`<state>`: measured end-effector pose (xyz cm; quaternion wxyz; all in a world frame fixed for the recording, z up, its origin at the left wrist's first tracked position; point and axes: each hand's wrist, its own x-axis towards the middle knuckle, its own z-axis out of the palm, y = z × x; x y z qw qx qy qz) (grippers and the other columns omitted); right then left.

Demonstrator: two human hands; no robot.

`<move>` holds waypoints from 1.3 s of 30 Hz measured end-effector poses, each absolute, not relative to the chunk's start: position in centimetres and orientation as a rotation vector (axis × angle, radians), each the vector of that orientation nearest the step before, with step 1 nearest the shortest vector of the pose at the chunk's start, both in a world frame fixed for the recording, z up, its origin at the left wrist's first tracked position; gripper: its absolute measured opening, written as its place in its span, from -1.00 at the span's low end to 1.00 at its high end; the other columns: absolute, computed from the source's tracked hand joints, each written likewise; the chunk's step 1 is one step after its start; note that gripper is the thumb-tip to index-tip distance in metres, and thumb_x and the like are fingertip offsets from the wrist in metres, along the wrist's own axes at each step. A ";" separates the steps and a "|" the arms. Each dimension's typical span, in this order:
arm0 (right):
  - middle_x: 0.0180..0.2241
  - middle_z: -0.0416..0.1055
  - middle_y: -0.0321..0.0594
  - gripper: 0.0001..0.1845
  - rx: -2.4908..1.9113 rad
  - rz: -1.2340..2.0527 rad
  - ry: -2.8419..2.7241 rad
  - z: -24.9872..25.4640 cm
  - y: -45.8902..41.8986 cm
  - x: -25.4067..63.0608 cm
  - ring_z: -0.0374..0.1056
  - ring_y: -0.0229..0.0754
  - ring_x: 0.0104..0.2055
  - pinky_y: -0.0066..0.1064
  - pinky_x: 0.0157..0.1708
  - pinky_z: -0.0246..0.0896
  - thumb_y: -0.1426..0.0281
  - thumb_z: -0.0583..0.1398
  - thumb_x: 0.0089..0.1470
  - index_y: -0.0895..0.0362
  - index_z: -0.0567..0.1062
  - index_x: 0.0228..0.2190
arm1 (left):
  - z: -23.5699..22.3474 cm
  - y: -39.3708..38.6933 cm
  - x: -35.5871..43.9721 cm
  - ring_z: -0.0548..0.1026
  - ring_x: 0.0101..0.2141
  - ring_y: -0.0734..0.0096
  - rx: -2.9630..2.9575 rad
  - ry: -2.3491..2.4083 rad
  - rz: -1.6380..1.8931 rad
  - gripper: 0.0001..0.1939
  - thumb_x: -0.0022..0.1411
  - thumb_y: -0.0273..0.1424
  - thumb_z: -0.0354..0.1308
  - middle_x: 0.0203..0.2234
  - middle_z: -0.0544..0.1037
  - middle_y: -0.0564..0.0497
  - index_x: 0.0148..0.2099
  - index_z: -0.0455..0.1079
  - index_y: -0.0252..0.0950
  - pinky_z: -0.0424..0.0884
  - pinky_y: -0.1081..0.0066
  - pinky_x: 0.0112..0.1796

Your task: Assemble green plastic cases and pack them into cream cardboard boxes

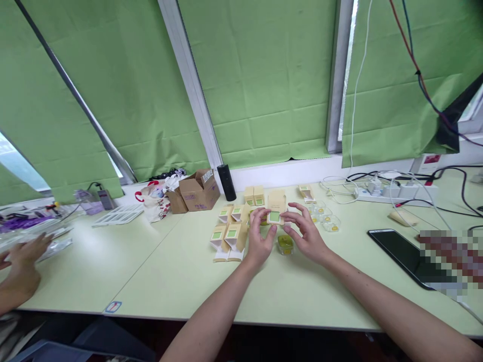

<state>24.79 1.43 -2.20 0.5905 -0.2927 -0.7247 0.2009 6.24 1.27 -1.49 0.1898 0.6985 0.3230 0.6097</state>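
Observation:
Between my two hands is a small kraft-paper box (pixel 274 217) with a green window in its face. My left hand (pixel 261 242) has its fingertips on the left edge, and my right hand (pixel 306 234) touches the right edge with curved fingers. Just below it stands a small clear tub (pixel 286 244) with green and yellow contents. More kraft boxes (pixel 231 235) with green windows and raised flaps are grouped left of my left hand. To the right of the held box are several clear tubs (pixel 331 223) with something yellow inside.
Along the back stand a cardboard carton (pixel 199 193), a black cylinder (pixel 226 183) and paired kraft boxes (pixel 254 195). A power strip (pixel 396 194) with cables and a dark phone (pixel 409 254) lie right. Another person's hands (pixel 22 261) work at far left near a white tray (pixel 118 215).

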 end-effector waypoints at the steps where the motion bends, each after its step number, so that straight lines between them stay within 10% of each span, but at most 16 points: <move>1: 0.27 0.23 0.00 -0.69 -0.694 0.445 -1.705 -2.3 1.5 24.8 0.16 0.16 0.43 0.06 0.24 0.42 0.22 0.21 0.38 -0.07 0.54 0.10 | -1.4 1.2 6.2 0.39 0.24 0.05 1.987 0.939 1.716 -0.61 0.46 -0.15 0.20 0.20 0.35 -0.18 0.24 0.38 -0.11 0.41 0.05 0.21; 13: 0.46 0.16 -0.13 -0.61 -0.652 0.286 -1.848 -2.1 0.8 24.8 0.08 0.15 0.48 0.22 0.39 0.14 0.25 0.13 0.41 -0.12 0.47 0.20 | -1.7 1.3 6.1 0.32 0.30 0.01 2.039 1.068 1.757 -0.51 0.50 -0.14 0.11 0.26 0.34 -0.23 0.37 0.25 -0.14 0.31 0.01 0.28; 21: 0.33 0.38 -0.16 -0.50 -0.611 0.307 -1.917 -1.9 0.6 25.1 0.12 0.13 0.41 0.27 0.34 0.21 0.32 0.09 0.42 -0.18 0.32 0.32 | -1.3 2.1 5.7 0.46 0.01 0.12 1.861 1.209 1.759 -0.50 0.33 -0.07 0.32 -0.02 0.46 -0.15 0.18 0.40 -0.21 0.44 0.21 0.01; 39: -0.14 0.58 -0.04 -0.76 -1.236 0.085 -2.301 -0.5 2.3 27.7 0.43 0.14 0.03 -0.04 0.06 0.24 0.35 0.36 0.10 0.08 0.63 -0.15 | -2.5 3.4 4.4 0.56 -0.09 0.17 1.809 1.267 1.398 -0.51 0.13 -0.50 0.33 -0.08 0.60 -0.09 0.11 0.40 -0.21 0.43 0.20 -0.02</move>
